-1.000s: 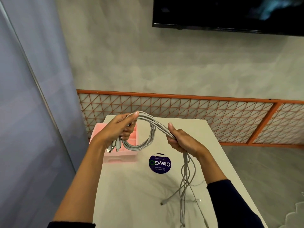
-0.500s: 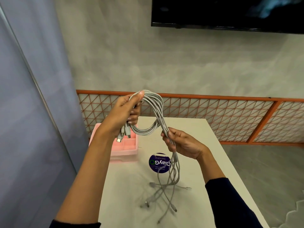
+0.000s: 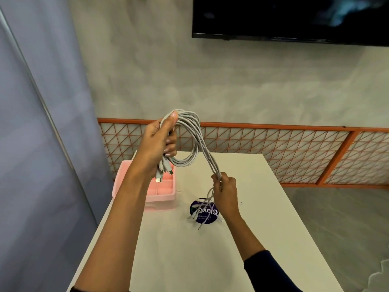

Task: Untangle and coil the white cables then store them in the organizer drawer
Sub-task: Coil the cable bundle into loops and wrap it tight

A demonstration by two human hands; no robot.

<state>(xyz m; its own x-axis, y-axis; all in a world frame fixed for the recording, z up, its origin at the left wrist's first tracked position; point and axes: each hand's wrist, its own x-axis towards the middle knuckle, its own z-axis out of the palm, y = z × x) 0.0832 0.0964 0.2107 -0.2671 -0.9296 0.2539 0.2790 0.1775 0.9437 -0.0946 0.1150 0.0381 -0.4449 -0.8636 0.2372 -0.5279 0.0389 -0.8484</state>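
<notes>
My left hand [image 3: 160, 142] is raised above the table and grips a coil of white cables [image 3: 193, 140], thumb on top, with several plugs hanging below the palm. From the coil the strands slope down to my right hand [image 3: 225, 190], which pinches them together. Short loose ends [image 3: 202, 216] dangle under that hand and touch the table. The pink organizer drawer [image 3: 162, 192] sits open at the table's left edge, partly hidden behind my left forearm.
The white table [image 3: 189, 260] carries a round dark purple sticker [image 3: 207, 212] under the cable ends. An orange lattice fence [image 3: 273, 152] runs behind the table. A grey curtain [image 3: 42, 123] hangs at the left, and a black screen [image 3: 290, 17] is on the wall.
My left hand has lifted the coil higher. My right hand has slid down along the strands, so the loose tails below it are much shorter and now gather over the sticker.
</notes>
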